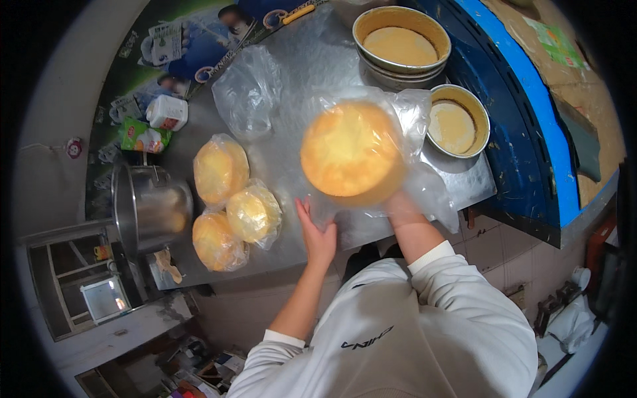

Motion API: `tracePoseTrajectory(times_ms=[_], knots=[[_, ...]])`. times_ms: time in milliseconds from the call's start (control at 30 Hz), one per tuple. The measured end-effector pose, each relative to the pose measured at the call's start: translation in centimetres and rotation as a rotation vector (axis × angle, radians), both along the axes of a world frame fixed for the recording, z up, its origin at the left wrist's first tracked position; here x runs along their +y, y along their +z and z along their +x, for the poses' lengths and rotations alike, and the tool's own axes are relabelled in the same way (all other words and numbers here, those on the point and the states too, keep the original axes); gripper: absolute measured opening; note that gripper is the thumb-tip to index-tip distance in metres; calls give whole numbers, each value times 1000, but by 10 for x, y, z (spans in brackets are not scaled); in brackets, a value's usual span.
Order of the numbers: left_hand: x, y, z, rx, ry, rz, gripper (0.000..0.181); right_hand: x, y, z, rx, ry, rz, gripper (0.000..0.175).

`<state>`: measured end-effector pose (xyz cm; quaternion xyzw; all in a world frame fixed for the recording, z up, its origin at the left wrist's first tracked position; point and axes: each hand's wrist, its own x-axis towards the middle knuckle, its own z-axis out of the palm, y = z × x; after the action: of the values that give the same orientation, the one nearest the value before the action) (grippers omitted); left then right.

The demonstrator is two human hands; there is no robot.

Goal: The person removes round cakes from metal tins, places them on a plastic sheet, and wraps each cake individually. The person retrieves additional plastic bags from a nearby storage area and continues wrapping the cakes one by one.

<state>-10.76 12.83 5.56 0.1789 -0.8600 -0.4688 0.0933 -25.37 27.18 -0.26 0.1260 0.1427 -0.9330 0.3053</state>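
A large round golden sponge cake (351, 149) is raised above the metal table, with a clear plastic bag (415, 124) around it. My right hand (402, 203) reaches beneath the cake's near right side and bears it; its fingers are hidden by cake and film. At the near left edge of the bag is my left hand (318, 238), thumb and fingers apart. Whether it pinches the film cannot be made out. Left of it, three smaller bagged cakes sit together: an upper one (220, 169), a right one (254, 214) and a lower one (219, 244).
A loose clear bag (249, 92) lies on the steel table (298, 64). Stacked round cake pans (361, 22) and a smaller pan (485, 117) stand at the right. Leftward are a steel pot (149, 199), a white plastic container (167, 113) and a green packet (144, 135).
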Motion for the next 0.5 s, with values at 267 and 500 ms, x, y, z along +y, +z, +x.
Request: tracePoseTrajectory(times_ms=[267,500], knots=[[-18,-26,36,-210,-82,297,54,21,8,25,-6,-50,56,58],[2,33,85,-180,-212,-140,37,-7,4,-6,26,-60,114,57]])
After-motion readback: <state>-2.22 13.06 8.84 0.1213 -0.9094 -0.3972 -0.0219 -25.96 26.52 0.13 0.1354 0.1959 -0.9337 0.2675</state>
